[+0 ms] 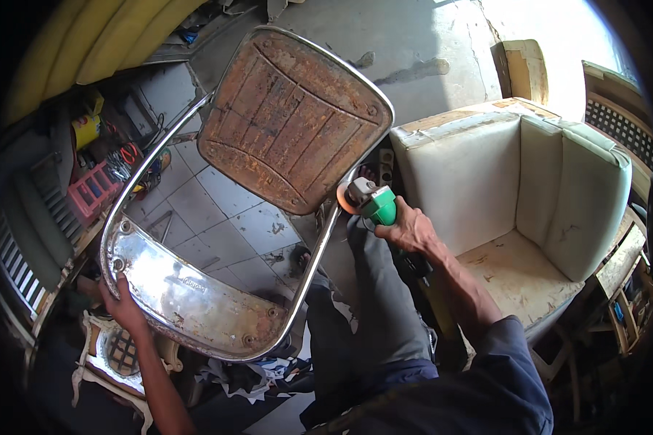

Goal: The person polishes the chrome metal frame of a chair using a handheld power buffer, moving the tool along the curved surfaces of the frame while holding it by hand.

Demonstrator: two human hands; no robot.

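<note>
A metal chair frame (pixel 326 250) lies tilted across my lap, its bent chrome tube looping round the near side. Its seat panel (pixel 283 119) is brown with rust; the curved backrest plate (pixel 189 286) is shiny with rusty patches. My left hand (pixel 121 304) grips the tube at the backrest's left corner, fingers partly hidden behind it. In my right hand (pixel 408 230) is a green angle grinder (pixel 379 206). The grinder's orange-brown disc (pixel 347 197) is at the right-hand tube, beside the seat panel's near corner; whether it touches the metal I cannot tell.
A worn white armchair (pixel 464 181) stands close on my right. At the left are a pink plastic basket (pixel 94 190), a yellow can (pixel 87 130) and assorted tools. Yellow padded upholstery (pixel 101 36) leans at the upper left. A small ornate white-framed seat (pixel 98 348) sits below my left arm.
</note>
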